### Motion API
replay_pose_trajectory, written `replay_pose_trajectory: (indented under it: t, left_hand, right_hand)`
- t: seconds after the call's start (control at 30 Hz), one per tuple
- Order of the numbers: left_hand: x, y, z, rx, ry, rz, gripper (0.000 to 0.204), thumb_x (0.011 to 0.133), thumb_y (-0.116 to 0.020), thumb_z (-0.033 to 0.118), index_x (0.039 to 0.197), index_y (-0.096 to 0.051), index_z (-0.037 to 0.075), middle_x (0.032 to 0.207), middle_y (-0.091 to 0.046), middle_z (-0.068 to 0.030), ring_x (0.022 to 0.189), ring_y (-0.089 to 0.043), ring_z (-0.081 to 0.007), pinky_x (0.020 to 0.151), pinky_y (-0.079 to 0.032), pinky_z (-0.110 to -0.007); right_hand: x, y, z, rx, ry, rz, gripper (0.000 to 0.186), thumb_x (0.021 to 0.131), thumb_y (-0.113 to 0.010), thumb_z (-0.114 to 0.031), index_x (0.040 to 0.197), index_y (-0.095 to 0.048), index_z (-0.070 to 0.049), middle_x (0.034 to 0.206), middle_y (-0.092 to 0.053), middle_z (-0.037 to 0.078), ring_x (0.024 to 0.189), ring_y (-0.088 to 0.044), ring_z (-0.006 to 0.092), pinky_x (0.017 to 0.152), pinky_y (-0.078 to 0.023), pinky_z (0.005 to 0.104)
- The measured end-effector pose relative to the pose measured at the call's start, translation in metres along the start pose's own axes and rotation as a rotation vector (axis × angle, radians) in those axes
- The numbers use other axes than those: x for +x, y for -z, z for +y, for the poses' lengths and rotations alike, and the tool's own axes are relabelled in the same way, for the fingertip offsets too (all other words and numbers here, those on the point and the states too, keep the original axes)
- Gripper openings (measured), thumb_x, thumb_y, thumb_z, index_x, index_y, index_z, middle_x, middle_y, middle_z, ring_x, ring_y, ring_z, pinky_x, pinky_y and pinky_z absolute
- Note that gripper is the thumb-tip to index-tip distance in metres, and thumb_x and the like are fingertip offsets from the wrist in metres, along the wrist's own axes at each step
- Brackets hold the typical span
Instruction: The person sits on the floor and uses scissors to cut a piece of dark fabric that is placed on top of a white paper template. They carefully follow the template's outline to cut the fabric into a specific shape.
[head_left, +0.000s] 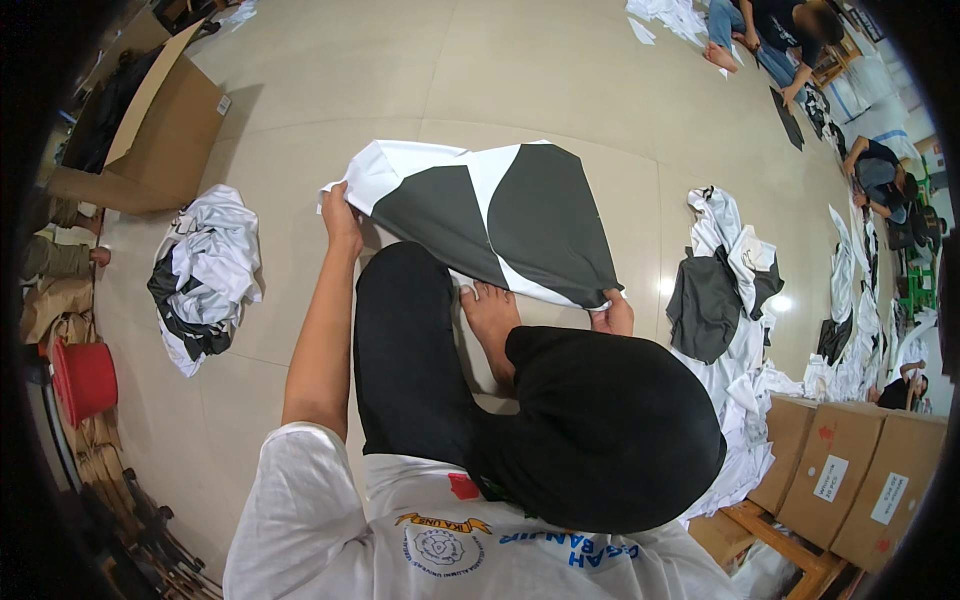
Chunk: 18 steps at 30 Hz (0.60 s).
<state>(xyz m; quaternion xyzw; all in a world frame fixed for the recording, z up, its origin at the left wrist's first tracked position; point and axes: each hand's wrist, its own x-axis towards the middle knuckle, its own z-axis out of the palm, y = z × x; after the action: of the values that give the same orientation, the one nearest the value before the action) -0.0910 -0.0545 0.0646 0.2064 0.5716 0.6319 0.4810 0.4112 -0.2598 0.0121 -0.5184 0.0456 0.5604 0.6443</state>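
Observation:
A white fabric piece with two dark grey panels (545, 215) is spread out in front of my knees, just above the floor or resting on it; I cannot tell which. My left hand (343, 220) grips its left edge, fingers closed on the white border. At the lower right corner, my right hand (614, 315) pinches the cloth, partly hidden behind my black-clad knee. My bare foot (491, 325) shows at the fabric's near edge, between my legs.
To the left lies a white and black cloth heap (205, 270), with an open cardboard box (165, 135) beyond and a red bucket (85, 382) nearer. Grey and white garments (707, 300) are piled right, above stacked cartons (830, 475). Another person (770, 40) works at the far right.

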Motion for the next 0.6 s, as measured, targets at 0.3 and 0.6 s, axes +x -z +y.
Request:
replay_pose_trajectory:
  t: [0.3,0.6]
  left_hand:
    - [0.074,0.049,-0.064,0.353,-0.101,-0.074,0.03,0.1,-0.058,0.021,0.122,-0.063,0.002,0.118,-0.064,-0.0101,0.117,-0.061,-0.0225,0.103,-0.046,-0.038]
    - [0.039,0.014,-0.085,0.863,-0.16,-0.096,0.067,0.082,-0.091,0.027,0.133,-0.062,-0.006,0.134,-0.065,-0.0228,0.117,-0.066,-0.033,0.101,-0.053,-0.041]
  right_hand:
    - [-0.002,-0.018,-0.012,-0.068,0.002,-0.208,0.018,0.109,-0.065,-0.021,0.111,-0.06,-0.004,0.093,-0.071,0.01,0.081,-0.071,0.0214,0.072,-0.063,0.038]
    - [-0.041,-0.057,-0.035,-0.282,0.085,-0.17,0.031,0.114,-0.055,-0.032,0.12,-0.063,-0.002,0.1,-0.073,0.011,0.084,-0.072,0.0218,0.072,-0.062,0.039]
